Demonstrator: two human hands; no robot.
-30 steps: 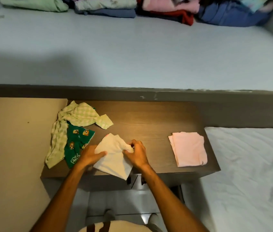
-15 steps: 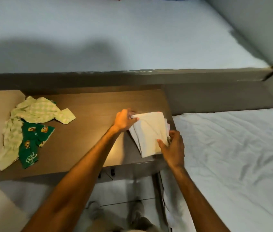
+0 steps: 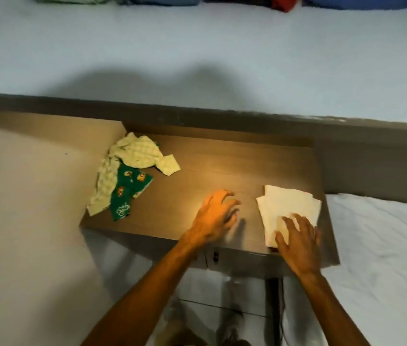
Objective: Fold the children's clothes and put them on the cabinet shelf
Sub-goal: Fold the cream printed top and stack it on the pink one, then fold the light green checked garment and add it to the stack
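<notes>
Neither hand grips anything: the right hand (image 3: pixel 298 243) lies flat, fingers spread, palm down on the near edge of the folded cream garment (image 3: pixel 288 211), while the left hand (image 3: pixel 216 216) hovers empty with fingers loosely spread over the bare wood just beside it, blurred. That cream piece sits at about 4 o'clock on the brown wooden surface (image 3: pixel 222 161), close to its right edge, with a sliver of pink cloth (image 3: pixel 307 193) peeking out beneath its far corner. At about 9 o'clock on the same surface lie two unfolded pieces touching each other: a pale yellow-green checked garment (image 3: pixel 135 156), crumpled, and a green printed garment (image 3: pixel 125 193) partly tucked under it. The green one carries small orange cartoon figures and a white motif near its lower end; whether that motif is lettering cannot be made out. Toward 12 o'clock, across a pale blue mattress (image 3: pixel 197 46), a row of stacked clothes (image 3: pixel 197 0) runs along the top edge. White bedding (image 3: pixel 384 258) lies at 3 o'clock
</notes>
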